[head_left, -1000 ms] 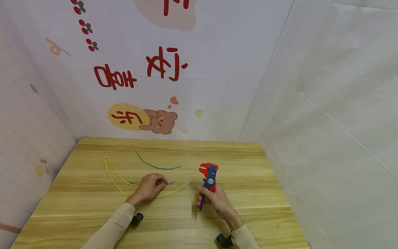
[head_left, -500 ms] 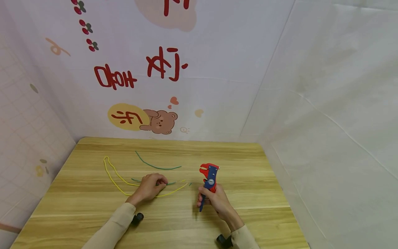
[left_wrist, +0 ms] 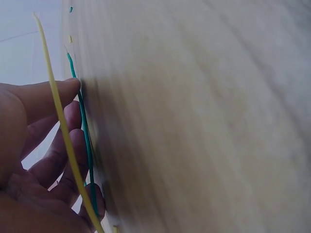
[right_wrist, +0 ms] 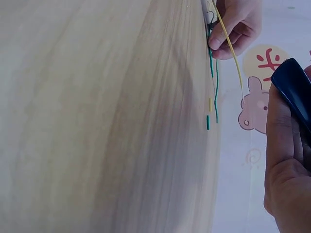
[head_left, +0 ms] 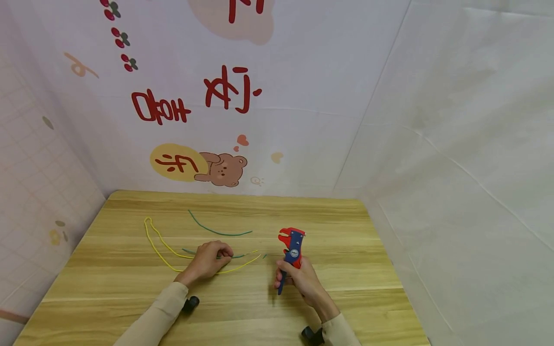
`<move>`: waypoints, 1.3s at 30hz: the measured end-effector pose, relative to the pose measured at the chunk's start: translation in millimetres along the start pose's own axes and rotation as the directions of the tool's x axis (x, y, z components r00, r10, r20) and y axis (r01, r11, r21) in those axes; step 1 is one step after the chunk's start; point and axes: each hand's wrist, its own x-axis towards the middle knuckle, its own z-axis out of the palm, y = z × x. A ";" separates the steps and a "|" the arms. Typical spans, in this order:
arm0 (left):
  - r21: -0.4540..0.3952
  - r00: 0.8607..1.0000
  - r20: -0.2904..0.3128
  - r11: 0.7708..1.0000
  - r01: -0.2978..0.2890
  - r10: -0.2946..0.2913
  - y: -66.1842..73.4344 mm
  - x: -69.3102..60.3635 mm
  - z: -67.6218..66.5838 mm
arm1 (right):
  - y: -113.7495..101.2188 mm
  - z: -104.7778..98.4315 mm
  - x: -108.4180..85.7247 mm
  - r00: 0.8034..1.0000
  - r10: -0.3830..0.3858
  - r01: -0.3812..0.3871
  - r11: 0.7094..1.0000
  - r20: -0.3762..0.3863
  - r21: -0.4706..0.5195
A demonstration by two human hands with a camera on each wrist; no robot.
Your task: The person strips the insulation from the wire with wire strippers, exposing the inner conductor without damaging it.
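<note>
Your right hand (head_left: pixel 299 279) grips the handle of a red-and-blue wire stripper (head_left: pixel 295 242), jaws pointing away from you and parted, its round pale emblem too small to read. Your left hand (head_left: pixel 209 259) pinches a bare-tipped green wire (left_wrist: pixel 89 153) low over the wood-grain tabletop (head_left: pixel 346 269), a looped yellow wire (head_left: pixel 157 251) passing by. Between the hands lie yellow (right_wrist: pixel 210 104) and green offcuts (right_wrist: pixel 208 122); a second green wire (head_left: pixel 220 234) curves beyond. Red Chinese characters, one reading 乐 (head_left: pixel 175 163), mark the backdrop (head_left: pixel 303 96) along the far edge. Broad wood separates the stripper from the right edge.
</note>
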 end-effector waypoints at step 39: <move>-0.085 0.991 -0.121 0.994 -0.074 0.064 -5.0 11.0 -16.9 | 9.1 -12.4 -4.8 0.999 0.038 -0.038 0.999 -0.005 -0.027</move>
